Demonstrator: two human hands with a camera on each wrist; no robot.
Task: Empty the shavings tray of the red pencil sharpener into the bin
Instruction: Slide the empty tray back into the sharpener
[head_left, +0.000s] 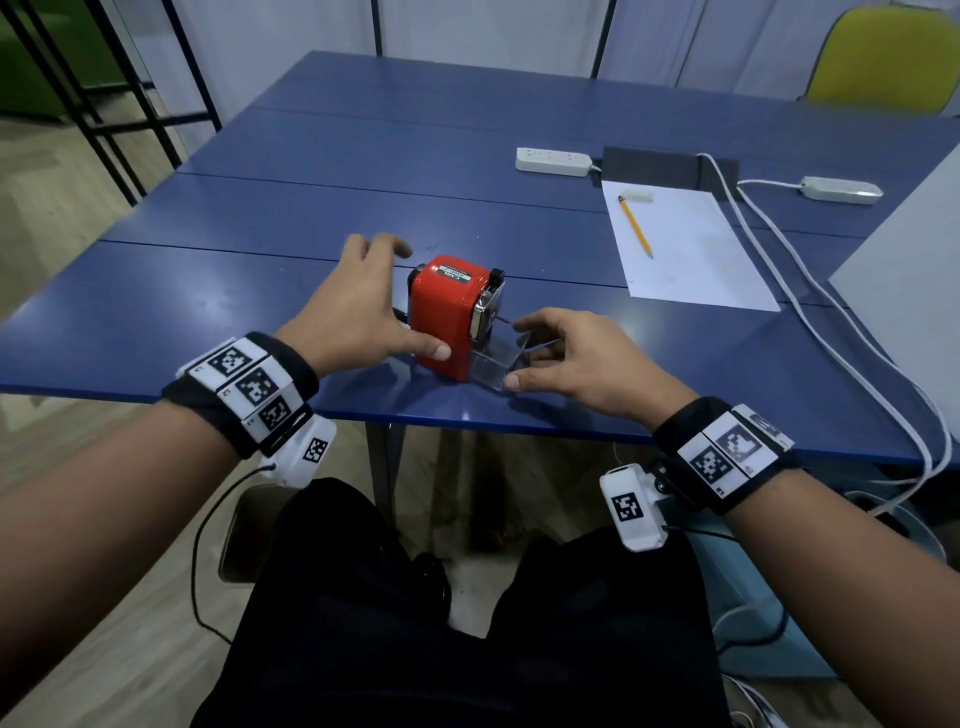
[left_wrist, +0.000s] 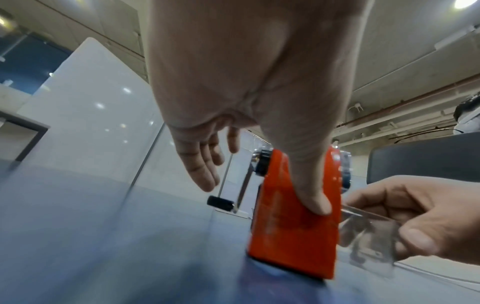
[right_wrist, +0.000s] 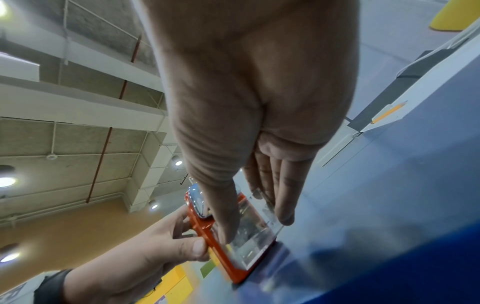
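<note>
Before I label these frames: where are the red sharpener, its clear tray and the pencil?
red sharpener (head_left: 447, 317), head view, red side.
clear tray (head_left: 493, 361), head view, clear wall.
pencil (head_left: 635, 227), head view, mid-shaft.

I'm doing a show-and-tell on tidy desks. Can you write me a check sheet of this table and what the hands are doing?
Surface: blue table, sharpener near its front edge.
Job's things: red sharpener upright; clear tray partly pulled out; no bin seen.
Clutter: paper with pencil and eraser on it.
Hands: left hand steadies the sharpener; right hand pinches the tray.
Cables: white cord from power strip runs off the table edge.
Surroundings: yellow chair, wood floor.
</note>
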